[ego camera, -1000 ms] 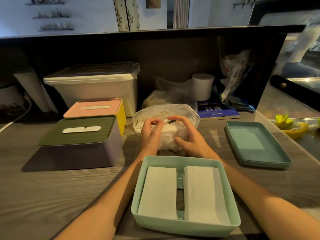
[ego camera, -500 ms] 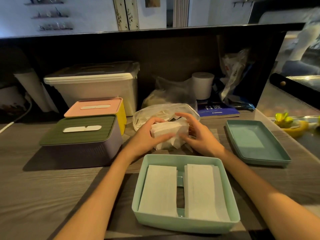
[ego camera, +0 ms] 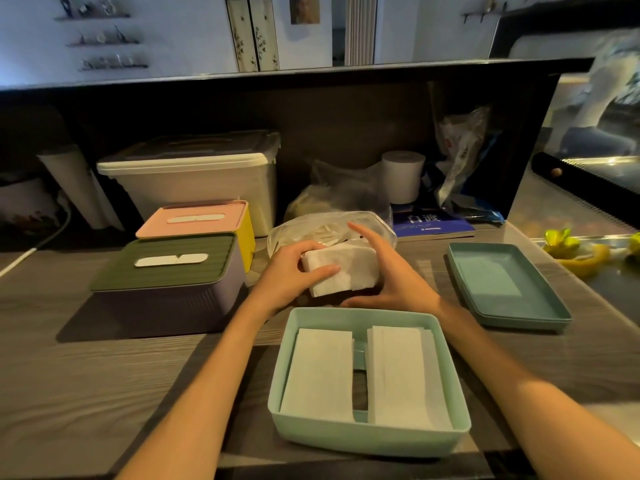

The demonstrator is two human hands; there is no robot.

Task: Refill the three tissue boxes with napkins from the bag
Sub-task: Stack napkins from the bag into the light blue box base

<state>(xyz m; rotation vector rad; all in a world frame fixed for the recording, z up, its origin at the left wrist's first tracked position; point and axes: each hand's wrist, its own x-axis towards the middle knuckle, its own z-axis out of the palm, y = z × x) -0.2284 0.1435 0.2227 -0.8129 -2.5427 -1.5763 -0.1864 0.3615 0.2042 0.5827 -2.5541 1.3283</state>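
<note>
Head view, centre of frame. Desk (ego camera: 104,393): grey wood grain, backed by a dark upright panel; bare surface shows at lower left and between the open box and the lid at right. Purple box with green lid (ego camera: 166,285) and pink-lidded box (ego camera: 194,221), left of centre, both closed with paper showing in their slots, so probably refilled already. Open mint box (ego camera: 367,434), lower centre, holds two flat stacks with a gap between them; its near wall sits close to the desk's front edge. Its lid (ego camera: 505,289) lies at right, well apart. Clear bag (ego camera: 377,226), upper centre, just behind the hands. Wad of napkins (ego camera: 346,268): a second ago still inside the bag, now lifted clear and held just beyond the open box's far rim, meaning the third refill is under way. Left hand (ego camera: 291,275) grips the wad's left end, thumb on top; right hand (ego camera: 391,275) cups its right side, fingers spread. The path down into the box looks unobstructed.
</note>
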